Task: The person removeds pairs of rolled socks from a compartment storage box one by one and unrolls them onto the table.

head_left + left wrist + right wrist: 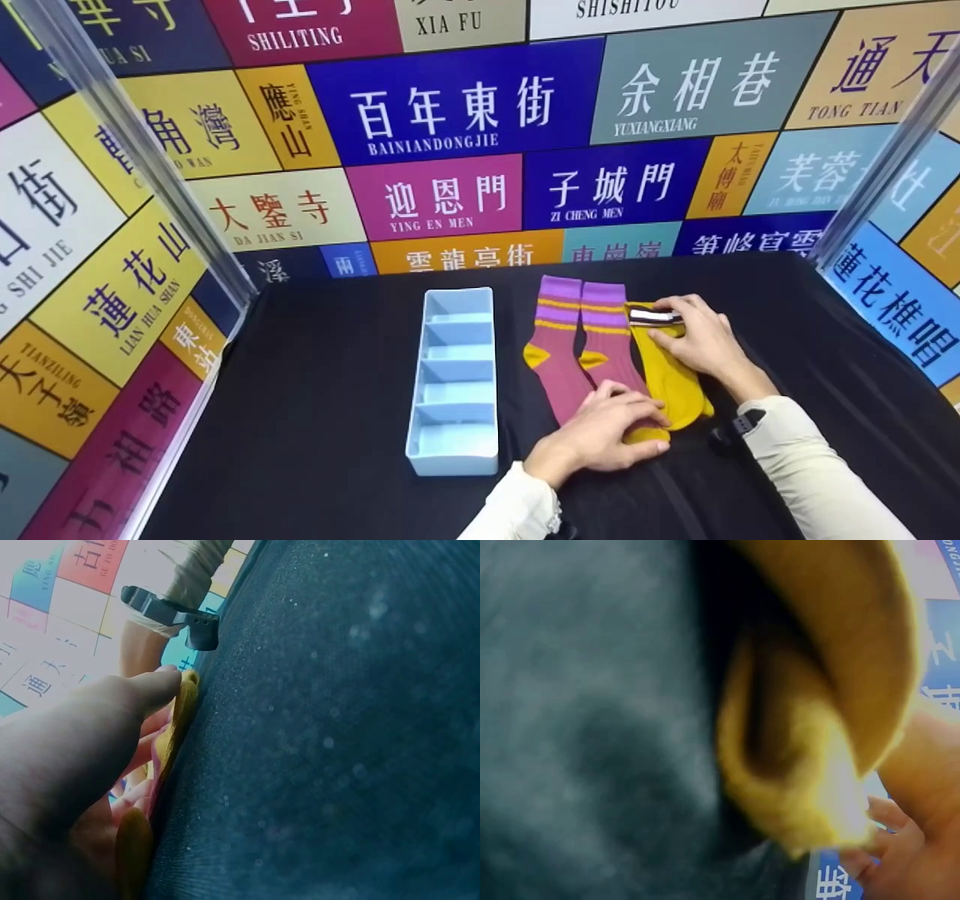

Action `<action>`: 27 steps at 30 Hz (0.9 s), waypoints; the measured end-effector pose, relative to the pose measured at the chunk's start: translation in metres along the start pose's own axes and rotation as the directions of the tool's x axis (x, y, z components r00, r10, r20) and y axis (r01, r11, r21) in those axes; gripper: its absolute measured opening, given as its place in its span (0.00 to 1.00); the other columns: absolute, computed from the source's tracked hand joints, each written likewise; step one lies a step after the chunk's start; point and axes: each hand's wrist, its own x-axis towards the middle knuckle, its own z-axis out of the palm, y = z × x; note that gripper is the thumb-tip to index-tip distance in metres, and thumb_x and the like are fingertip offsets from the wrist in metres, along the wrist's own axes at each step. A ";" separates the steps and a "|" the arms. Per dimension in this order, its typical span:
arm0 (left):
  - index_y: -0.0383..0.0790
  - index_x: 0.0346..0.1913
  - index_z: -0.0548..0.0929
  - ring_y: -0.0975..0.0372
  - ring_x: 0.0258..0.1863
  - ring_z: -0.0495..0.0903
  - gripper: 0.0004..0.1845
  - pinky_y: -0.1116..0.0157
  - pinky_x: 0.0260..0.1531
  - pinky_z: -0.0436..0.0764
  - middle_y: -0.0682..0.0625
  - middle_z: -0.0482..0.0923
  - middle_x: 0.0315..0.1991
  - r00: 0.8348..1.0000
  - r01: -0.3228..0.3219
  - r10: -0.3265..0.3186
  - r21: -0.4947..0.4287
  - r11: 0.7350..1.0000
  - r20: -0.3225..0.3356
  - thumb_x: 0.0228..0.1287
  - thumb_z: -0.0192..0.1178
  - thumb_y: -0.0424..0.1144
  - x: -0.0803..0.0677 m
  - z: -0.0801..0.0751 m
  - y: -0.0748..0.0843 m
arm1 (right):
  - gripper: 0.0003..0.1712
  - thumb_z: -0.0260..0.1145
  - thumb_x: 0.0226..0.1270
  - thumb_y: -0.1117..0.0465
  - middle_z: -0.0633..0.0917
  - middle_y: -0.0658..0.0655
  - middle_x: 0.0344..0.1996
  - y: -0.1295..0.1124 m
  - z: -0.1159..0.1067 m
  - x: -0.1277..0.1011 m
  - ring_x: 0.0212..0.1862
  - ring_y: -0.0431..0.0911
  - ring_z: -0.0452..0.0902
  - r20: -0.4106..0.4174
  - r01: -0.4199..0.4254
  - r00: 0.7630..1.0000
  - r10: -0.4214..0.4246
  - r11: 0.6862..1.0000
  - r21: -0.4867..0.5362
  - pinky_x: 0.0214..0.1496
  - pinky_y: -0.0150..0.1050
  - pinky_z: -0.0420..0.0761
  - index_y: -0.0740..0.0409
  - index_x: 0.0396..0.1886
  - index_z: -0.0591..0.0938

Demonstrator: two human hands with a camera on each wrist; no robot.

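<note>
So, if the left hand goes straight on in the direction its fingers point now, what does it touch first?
The left hand lies on the toe ends of the socks, fingers pointing right. Straight on, it would probably first meet the yellow sock, then the right forearm; depth is hard to judge.

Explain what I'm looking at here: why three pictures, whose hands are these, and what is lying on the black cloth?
There is no machine: a person works with two bare hands. The large picture comes from a camera on the person's head, looking down at the black cloth. The two blurry ones come from cameras strapped to each wrist, very close to the cloth.

On the cloth lie a light blue divided tray, two purple socks side by side, and a yellow sock right of them.

The left hand rests flat on the toe ends of the socks. The right hand lies on the yellow sock's top end, near its striped cuff. Whether it pinches the sock cannot be told.
</note>
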 end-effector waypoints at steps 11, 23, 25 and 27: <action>0.62 0.64 0.86 0.63 0.71 0.70 0.19 0.64 0.71 0.67 0.65 0.79 0.72 1.000 -0.016 0.016 0.001 1.000 -0.006 0.79 0.59 0.61 -0.001 0.001 -0.001 | 0.20 0.74 0.74 0.44 0.83 0.63 0.38 0.005 -0.001 0.001 0.40 0.59 0.79 -0.101 -0.180 0.978 0.180 0.984 0.012 0.41 0.51 0.74 0.56 0.38 0.83; 0.63 0.66 0.85 0.63 0.72 0.69 0.20 0.63 0.72 0.67 0.66 0.78 0.73 1.000 -0.006 0.006 0.010 1.000 0.002 0.79 0.59 0.61 -0.001 0.001 0.000 | 0.33 0.67 0.79 0.48 0.74 0.77 0.68 0.011 0.003 0.001 0.66 0.74 0.65 0.036 -0.131 0.991 0.132 0.991 -0.040 0.59 0.70 0.65 0.58 0.77 0.77; 0.63 0.66 0.85 0.63 0.72 0.69 0.20 0.63 0.72 0.67 0.66 0.78 0.73 1.000 -0.002 0.002 0.011 1.000 0.002 0.79 0.59 0.61 -0.001 0.001 0.000 | 0.36 0.66 0.80 0.46 0.72 0.78 0.69 0.012 0.003 0.001 0.66 0.74 0.63 0.059 -0.151 0.986 0.154 0.987 -0.057 0.58 0.69 0.64 0.57 0.79 0.75; 0.63 0.66 0.85 0.63 0.72 0.69 0.20 0.63 0.72 0.67 0.66 0.78 0.73 1.000 0.001 -0.001 0.009 1.000 0.002 0.78 0.59 0.61 -0.001 0.002 0.000 | 0.39 0.65 0.79 0.44 0.70 0.79 0.68 0.012 0.003 0.002 0.66 0.74 0.61 0.070 -0.178 0.981 0.182 0.982 -0.057 0.58 0.69 0.63 0.59 0.81 0.72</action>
